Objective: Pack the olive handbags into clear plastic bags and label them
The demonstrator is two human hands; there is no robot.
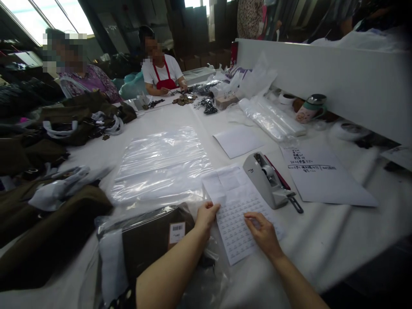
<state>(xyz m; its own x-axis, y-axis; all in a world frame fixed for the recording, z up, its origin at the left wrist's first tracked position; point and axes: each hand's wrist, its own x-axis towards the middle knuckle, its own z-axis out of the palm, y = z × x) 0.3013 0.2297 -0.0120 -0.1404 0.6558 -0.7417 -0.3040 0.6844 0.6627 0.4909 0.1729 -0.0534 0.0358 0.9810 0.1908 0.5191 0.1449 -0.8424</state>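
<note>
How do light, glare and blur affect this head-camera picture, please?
Head view: windows burn out white above a dim background; head view: glare streaks the clear plastic; head view: soft shadow bands cross the table at right; head view: brown bags at left look smeared, and print on the label sheet is unreadable.

From where I sit, I see a white sheet [236,231] with rows of tiny grey marks. The table [325,223] is white too. The tape holder [265,184] is light grey, with dark red along one side. The big paper [334,186] is white with black writing. I see brown-green bags [41,244], a bright red apron [165,83] on a white shirt [174,66], and a green mug [307,112] with a pale, pink-spotted front.
</note>
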